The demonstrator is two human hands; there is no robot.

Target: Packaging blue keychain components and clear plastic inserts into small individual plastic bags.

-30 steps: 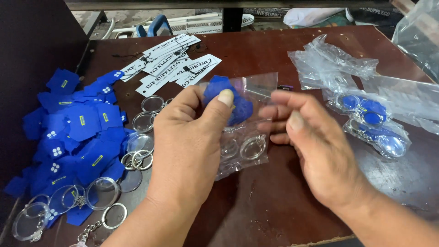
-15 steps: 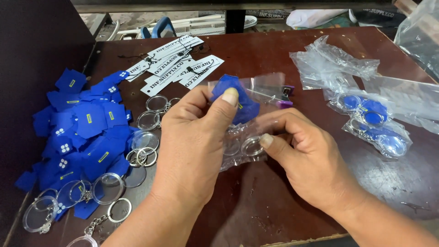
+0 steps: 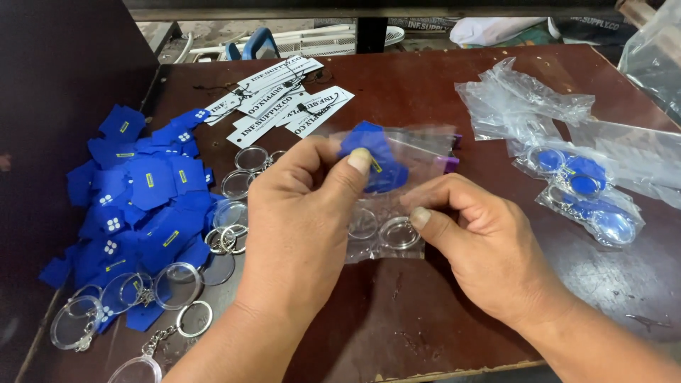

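My left hand (image 3: pixel 301 216) pinches a blue fabric piece (image 3: pixel 374 157) against a small clear plastic bag (image 3: pixel 397 188) held above the brown table. My right hand (image 3: pixel 482 245) grips the lower part of the same bag with thumb and fingers. Inside the bag I see two clear round keyring discs (image 3: pixel 399 232) near its bottom. A purple strip marks the bag's top edge on the right.
A heap of blue fabric pieces (image 3: pixel 135 206) lies at the left, with clear round keyrings (image 3: pixel 177 284) beside it. White paper tags (image 3: pixel 284 99) sit at the back. Filled clear bags (image 3: pixel 585 191) and empty ones (image 3: pixel 521 99) lie at the right. The table edge (image 3: pixel 440 369) runs along the front.
My right hand has closed its thumb and fingers on the lower part of the bag. The left hand keeps the blue piece pinched at the bag's top.
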